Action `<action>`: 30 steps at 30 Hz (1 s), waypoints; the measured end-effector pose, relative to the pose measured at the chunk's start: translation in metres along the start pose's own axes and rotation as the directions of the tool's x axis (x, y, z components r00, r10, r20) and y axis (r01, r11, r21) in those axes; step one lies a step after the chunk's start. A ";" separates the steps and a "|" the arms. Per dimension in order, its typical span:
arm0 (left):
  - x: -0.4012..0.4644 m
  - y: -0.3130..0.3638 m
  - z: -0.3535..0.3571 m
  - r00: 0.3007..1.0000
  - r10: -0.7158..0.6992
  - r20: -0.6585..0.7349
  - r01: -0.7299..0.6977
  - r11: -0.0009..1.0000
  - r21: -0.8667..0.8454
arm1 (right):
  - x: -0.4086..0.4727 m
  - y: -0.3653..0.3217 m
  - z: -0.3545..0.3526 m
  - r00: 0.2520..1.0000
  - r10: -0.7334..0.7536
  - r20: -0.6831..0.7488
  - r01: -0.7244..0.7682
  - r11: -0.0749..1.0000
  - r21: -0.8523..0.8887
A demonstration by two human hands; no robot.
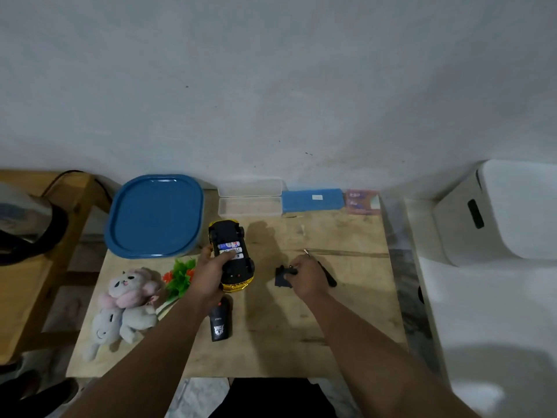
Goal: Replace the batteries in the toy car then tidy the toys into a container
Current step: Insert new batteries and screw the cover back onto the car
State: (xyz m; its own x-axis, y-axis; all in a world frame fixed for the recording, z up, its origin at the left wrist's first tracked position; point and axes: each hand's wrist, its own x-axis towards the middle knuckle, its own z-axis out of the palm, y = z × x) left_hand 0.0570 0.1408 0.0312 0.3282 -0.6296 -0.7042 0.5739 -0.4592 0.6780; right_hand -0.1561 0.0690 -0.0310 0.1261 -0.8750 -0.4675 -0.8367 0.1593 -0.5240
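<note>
Upturned yellow toy car [231, 258], black underside, batteries [229, 245] exposed.

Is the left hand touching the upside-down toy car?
Touching. In the head view the left hand grips the toy car from its side, thumb lying over the batteries in the open compartment.

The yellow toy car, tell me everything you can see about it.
The yellow toy car lies upside down on the wooden table, its black plastic underside and four black wheels facing up. Its battery bay is open, with batteries showing inside. The left hand grips its side, thumb on the batteries. The blue-lidded container sits just beside it.
</note>
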 end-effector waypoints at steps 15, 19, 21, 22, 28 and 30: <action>-0.041 0.033 -0.031 0.974 -0.055 0.220 0.057 0.998 -0.002 | -0.035 -0.027 -0.038 1.000 0.022 0.003 -0.020 0.865 0.501; -0.052 0.052 -0.034 0.948 -0.068 0.311 0.063 0.998 0.026 | -0.060 -0.082 -0.093 0.995 -0.087 -0.043 0.093 0.734 0.673; -0.057 0.060 -0.030 0.939 -0.056 0.340 0.041 0.998 0.052 | -0.074 -0.110 -0.111 0.978 -0.207 -0.034 0.172 0.701 0.692; -0.059 0.063 -0.028 0.932 -0.046 0.360 0.025 0.998 0.062 | -0.080 -0.123 -0.116 0.966 -0.257 -0.018 0.199 0.700 0.686; -0.070 0.075 -0.012 0.879 0.023 0.477 -0.055 0.997 0.054 | -0.112 -0.168 -0.117 0.917 -0.398 0.022 0.325 0.779 0.536; -0.073 0.076 -0.010 0.869 0.035 0.493 -0.070 0.996 0.053 | -0.118 -0.171 -0.116 0.918 -0.396 0.003 0.333 0.775 0.536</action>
State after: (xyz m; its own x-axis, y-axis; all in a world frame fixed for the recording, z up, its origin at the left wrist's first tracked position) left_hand 0.0845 0.1578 0.1319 -0.0645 -0.8721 -0.4850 0.5089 -0.4469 0.7358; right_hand -0.0895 0.0918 0.1960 0.4488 -0.8652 -0.2235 -0.3210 0.0773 -0.9439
